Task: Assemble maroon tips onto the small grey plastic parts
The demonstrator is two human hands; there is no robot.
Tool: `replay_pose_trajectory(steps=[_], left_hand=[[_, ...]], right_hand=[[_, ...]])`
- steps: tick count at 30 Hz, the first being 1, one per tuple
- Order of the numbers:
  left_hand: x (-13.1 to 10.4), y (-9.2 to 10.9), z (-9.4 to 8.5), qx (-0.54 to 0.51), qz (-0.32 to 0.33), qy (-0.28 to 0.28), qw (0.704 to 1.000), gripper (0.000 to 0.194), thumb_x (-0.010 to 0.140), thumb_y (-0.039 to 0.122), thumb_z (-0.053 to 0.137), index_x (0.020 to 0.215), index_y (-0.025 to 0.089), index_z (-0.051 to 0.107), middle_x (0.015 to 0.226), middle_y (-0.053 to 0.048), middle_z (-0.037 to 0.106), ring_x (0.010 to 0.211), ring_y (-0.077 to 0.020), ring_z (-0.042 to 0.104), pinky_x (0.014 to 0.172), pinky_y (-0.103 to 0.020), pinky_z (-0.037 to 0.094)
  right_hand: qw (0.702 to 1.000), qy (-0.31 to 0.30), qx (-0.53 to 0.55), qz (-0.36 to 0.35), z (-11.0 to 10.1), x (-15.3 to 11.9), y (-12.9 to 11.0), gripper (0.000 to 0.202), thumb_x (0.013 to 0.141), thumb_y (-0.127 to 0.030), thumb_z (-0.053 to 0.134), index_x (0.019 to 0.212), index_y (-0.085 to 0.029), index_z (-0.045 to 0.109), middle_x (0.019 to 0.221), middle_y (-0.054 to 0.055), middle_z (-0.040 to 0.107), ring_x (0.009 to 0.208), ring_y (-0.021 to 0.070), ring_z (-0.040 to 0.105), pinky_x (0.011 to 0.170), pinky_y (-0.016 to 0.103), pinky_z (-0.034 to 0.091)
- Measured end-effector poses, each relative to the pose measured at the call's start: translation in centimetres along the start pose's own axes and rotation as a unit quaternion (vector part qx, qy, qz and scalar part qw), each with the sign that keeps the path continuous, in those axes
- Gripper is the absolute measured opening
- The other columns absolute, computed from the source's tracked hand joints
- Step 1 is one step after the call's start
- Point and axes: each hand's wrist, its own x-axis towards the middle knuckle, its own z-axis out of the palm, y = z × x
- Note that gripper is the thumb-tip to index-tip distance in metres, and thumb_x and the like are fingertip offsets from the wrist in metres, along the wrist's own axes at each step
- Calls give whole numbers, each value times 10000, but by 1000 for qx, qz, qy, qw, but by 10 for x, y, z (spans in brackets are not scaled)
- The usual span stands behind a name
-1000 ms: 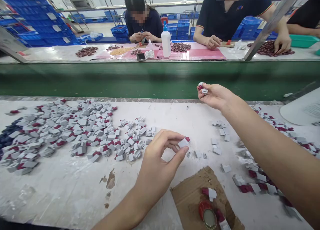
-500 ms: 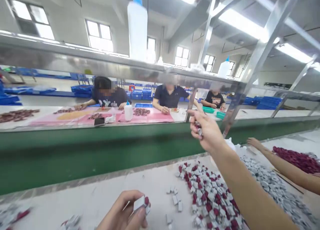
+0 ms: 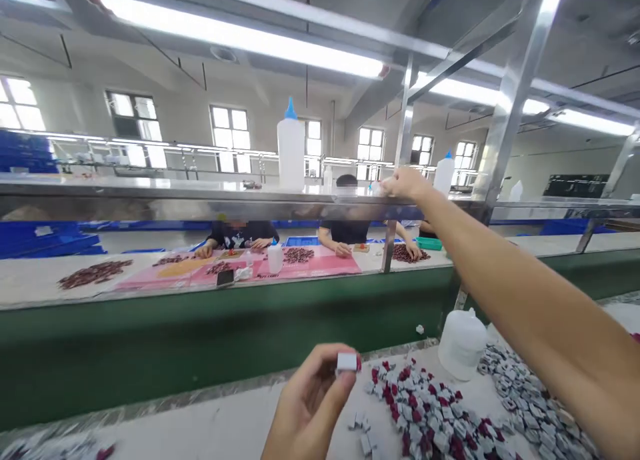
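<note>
My left hand [image 3: 313,407] is low in the middle of the view, its thumb and fingers pinching a small grey block [image 3: 347,362] with a bit of dark red at its edge. My right hand [image 3: 403,183] reaches up to the metal shelf [image 3: 210,203], fingers closed near a small whitish item. What those fingers hold is too small to make out. A pile of grey and dark red pieces [image 3: 430,407] lies on the white table [image 3: 200,427], right of my left hand.
A white bottle with a blue tip [image 3: 291,155] stands on the shelf, another [image 3: 444,173] farther right. A translucent container [image 3: 463,343] sits behind the pile. Metal posts [image 3: 510,107] rise at the right. People sit across the green divider [image 3: 200,340].
My right hand has gone from below the shelf up to its level. The view has tilted up, and my left hand appears farther right, still pinching the block. The container now shows.
</note>
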Motion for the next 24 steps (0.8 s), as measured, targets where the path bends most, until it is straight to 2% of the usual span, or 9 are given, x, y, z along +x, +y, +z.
replay_pose_trajectory(steps=[2,4,6,8,11,13,18,22,24], left_hand=[[4,8,-2,12,30,-16,999,380,938,600,866,1038,233,846,1022,-81,789,990,-251,736,886,-280,605],[7,12,-3,16,49,-26,998,305,1007,527,819,1098,237,836,1087,-84,807,1037,-244,753,907,-277,618],[7,14,-3,9,62,-22,998,243,1048,462,790,1143,240,822,1132,-81,816,1079,-233,763,939,-273,626],[4,14,1,1,77,-21,997,207,1059,419,786,1153,236,811,1140,-80,825,1099,-226,772,962,-270,634],[0,14,12,-15,105,-19,994,185,1051,383,798,1142,221,806,1104,-79,836,1045,-214,794,934,-258,652],[-3,13,20,-25,116,-14,993,173,1039,364,811,1127,215,802,1088,-76,844,1010,-211,807,920,-260,662],[-11,3,33,-27,108,30,993,172,1015,352,833,1122,219,806,1090,-73,853,1018,-231,821,931,-289,673],[-12,1,33,-10,119,57,991,157,1019,346,827,1122,228,814,1068,-63,848,971,-220,821,864,-269,669],[-11,3,30,4,138,57,989,134,1021,321,827,1127,238,822,1088,-55,845,993,-210,814,881,-258,661]], right_hand=[[1000,-2,7,-27,-9,-32,-7,220,1067,-271,750,878,-168,706,874,14,684,789,176,644,740,334,558],[998,-3,27,-65,-20,-80,-8,428,1077,-238,673,665,-223,559,705,-8,523,686,152,490,658,333,424],[994,-39,47,-87,-27,-138,-3,441,1037,-279,690,625,-234,541,654,-15,488,635,151,433,608,343,348],[981,-136,104,-92,-26,-195,7,401,1011,-426,688,669,-238,595,656,-8,538,612,163,444,566,340,305],[947,-249,204,2,-14,-255,22,406,1016,-545,647,758,-246,554,722,-22,518,654,167,451,580,318,343],[929,-277,240,45,-5,-274,27,414,1016,-542,654,769,-251,494,742,-37,462,671,159,422,594,303,351],[904,-269,323,79,1,-290,30,419,973,-474,733,764,-259,441,742,-60,404,661,144,341,577,282,314],[877,-313,349,107,-2,-301,40,370,942,-413,775,781,-254,484,741,-61,424,654,138,347,568,268,321],[869,-296,375,126,-5,-302,46,363,944,-448,780,794,-252,514,742,-56,445,642,137,357,553,266,322]])
